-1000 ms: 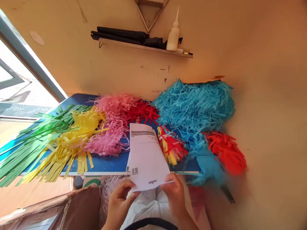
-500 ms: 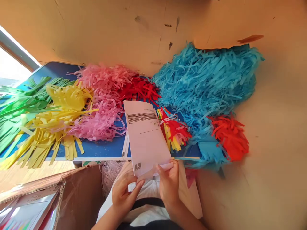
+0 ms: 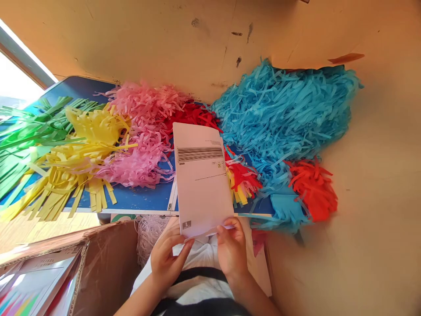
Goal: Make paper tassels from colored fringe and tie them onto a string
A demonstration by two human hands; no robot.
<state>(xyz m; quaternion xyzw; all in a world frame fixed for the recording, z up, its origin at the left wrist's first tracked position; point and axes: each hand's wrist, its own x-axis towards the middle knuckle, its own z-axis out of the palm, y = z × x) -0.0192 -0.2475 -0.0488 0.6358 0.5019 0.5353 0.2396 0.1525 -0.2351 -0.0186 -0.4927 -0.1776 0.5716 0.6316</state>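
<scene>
A white paper envelope (image 3: 204, 193), with a printed block of dark lines and a small grey square mark, leans upright over the table's front edge. My left hand (image 3: 169, 253) pinches its lower left corner between thumb and fingers. At the lower right edge, my right hand (image 3: 233, 245) grips the paper in the same way. Behind the envelope lies a small bundle of red, yellow and blue paper strips (image 3: 245, 180), partly covered by it. What is inside the envelope cannot be seen.
On the blue table (image 3: 126, 197) lie heaps of green strips (image 3: 26, 136), yellow strips (image 3: 88, 153), pink strips (image 3: 148, 105), dark red strips (image 3: 194, 115), blue strips (image 3: 289, 109) and bright red strips (image 3: 314, 188). A cardboard box (image 3: 108, 263) with packets stands at lower left. A wooden panel (image 3: 148, 39) rises behind.
The envelope has risen slightly and stands straighter. At its lower right, the edge that was folded over by my right hand now lies flatter.
</scene>
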